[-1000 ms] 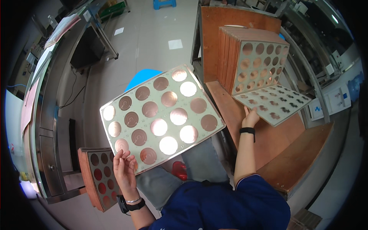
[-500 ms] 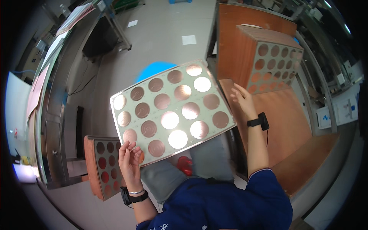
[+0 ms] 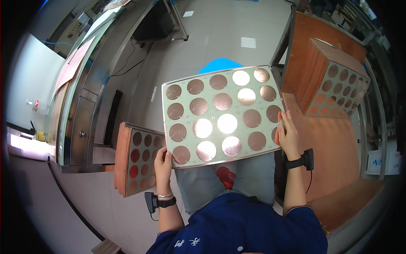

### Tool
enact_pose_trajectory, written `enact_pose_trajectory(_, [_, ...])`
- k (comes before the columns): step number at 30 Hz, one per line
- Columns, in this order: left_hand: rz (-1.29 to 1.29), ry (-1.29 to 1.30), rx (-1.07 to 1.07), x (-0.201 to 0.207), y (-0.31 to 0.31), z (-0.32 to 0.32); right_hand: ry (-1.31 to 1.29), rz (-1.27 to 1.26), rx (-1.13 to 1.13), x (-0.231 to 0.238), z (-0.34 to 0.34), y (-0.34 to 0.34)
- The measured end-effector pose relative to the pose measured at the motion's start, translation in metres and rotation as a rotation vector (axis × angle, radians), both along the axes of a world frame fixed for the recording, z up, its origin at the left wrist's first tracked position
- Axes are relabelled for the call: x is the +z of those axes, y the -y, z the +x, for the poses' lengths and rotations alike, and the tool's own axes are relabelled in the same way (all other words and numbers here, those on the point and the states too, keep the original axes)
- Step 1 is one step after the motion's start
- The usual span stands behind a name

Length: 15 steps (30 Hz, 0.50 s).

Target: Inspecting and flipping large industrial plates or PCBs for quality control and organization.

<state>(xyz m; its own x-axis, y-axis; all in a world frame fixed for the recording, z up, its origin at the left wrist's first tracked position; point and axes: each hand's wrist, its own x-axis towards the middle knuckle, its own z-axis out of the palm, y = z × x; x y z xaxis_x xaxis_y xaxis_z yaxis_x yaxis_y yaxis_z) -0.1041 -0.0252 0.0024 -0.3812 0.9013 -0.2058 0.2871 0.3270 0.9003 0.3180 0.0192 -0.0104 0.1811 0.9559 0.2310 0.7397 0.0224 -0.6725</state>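
Note:
A pale green circuit board panel [image 3: 214,111] with rows of round copper discs is held over my lap, its surface facing up toward me and some discs bright with glare. My left hand [image 3: 162,164] is closed on its lower left edge, thumb near a corner disc. On the right edge, my right hand [image 3: 289,136] grips the panel with its fingertips curled over the rim. The back of the panel is hidden.
To the left stands a stack of similar panels [image 3: 122,158] beside a metal desk [image 3: 86,112]. A larger panel stack [image 3: 315,78] leans in a brown wooden-looking rack [image 3: 325,148] on the right. Something blue [image 3: 220,64] shows behind the held panel.
My right hand, before apart from the panel with fingers spread, now grips its right edge. My left hand has closed on the lower left edge. The panel sits more level.

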Motion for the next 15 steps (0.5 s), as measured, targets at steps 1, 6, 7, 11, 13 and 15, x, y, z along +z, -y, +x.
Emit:
enact_pose_trajectory(1, [0.027, -0.012, 0.001, 0.001, 0.001, 0.003, 0.016, -0.003, -0.009, 0.001, -0.001, 0.0])
enact_pose_trajectory(6, [0.016, -0.065, -0.032, 0.006, 0.002, -0.002, 0.048, 0.014, -0.023, 0.0, -0.003, -0.002])
enact_pose_trajectory(7, [-0.009, -0.032, -0.031, 0.007, 0.003, -0.003, 0.037, 0.023, -0.032, -0.001, -0.002, -0.002])
enact_pose_trajectory(11, [0.003, -0.008, -0.023, 0.008, 0.006, 0.001, 0.019, 0.046, -0.038, -0.007, 0.0, -0.002])
enact_pose_trajectory(13, [0.02, -0.116, -0.018, 0.014, 0.006, 0.005, 0.007, 0.03, -0.043, -0.004, -0.001, -0.002])
enact_pose_trajectory(15, [0.035, -0.156, -0.027, 0.02, 0.005, 0.009, 0.03, 0.016, -0.052, -0.001, -0.003, -0.001])
